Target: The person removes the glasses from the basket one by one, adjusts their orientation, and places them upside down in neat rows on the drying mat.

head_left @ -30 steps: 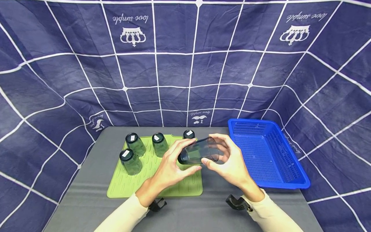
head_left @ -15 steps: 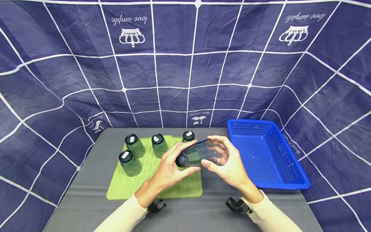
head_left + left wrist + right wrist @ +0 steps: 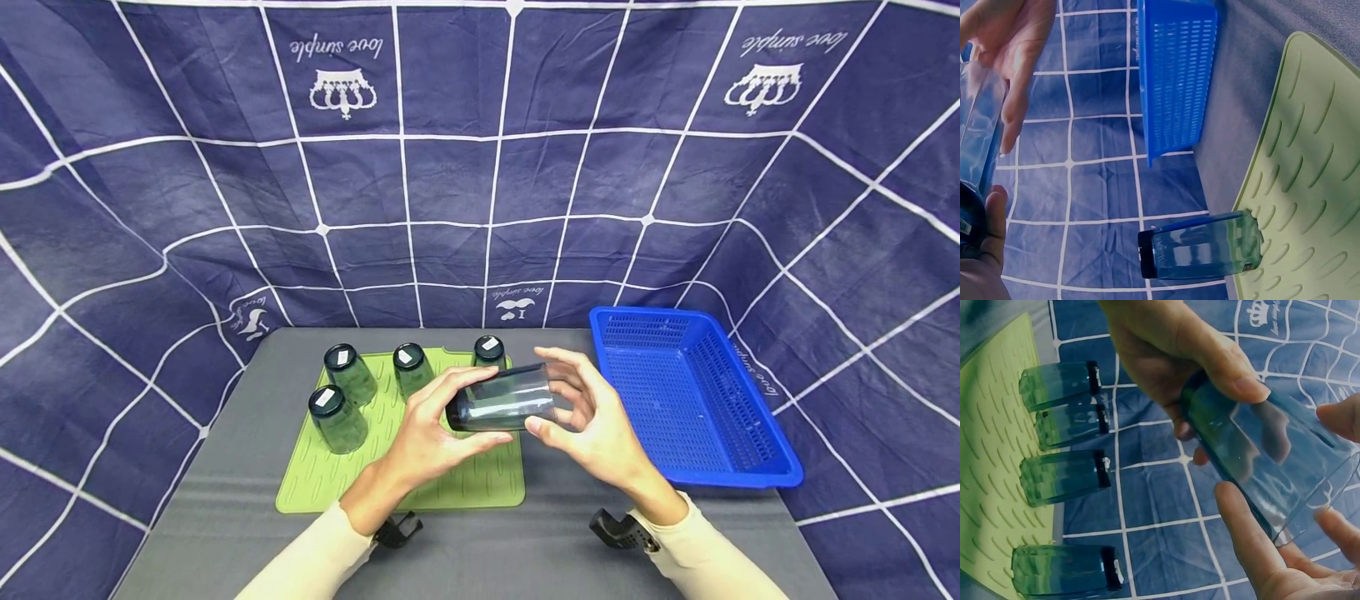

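Note:
A smoky blue drinking glass [image 3: 504, 398] lies nearly level in the air above the right part of the green mat [image 3: 322, 487]. My left hand [image 3: 427, 425] grips it round the dark base, thumb below and fingers above. Round the open rim end, my right hand [image 3: 592, 421] holds it with thumb and fingers spread. The right wrist view shows the same glass [image 3: 1260, 456] between both hands. Several like glasses stand upside down on the mat: one at the front left [image 3: 339, 421], one behind it [image 3: 351, 375], one in the middle [image 3: 412, 371] and one at the back right [image 3: 489, 351].
A blue perforated plastic basket [image 3: 750, 479] stands on the right side of the grey table [image 3: 480, 550]. Dark blue cloth with white lines [image 3: 450, 183] hangs behind and at both sides. The standing glasses carry white labels on their bases.
The held glass has shifted slightly left and turned a little, so it lies more level. My left hand has moved a little left with it. The standing glasses and basket stay put.

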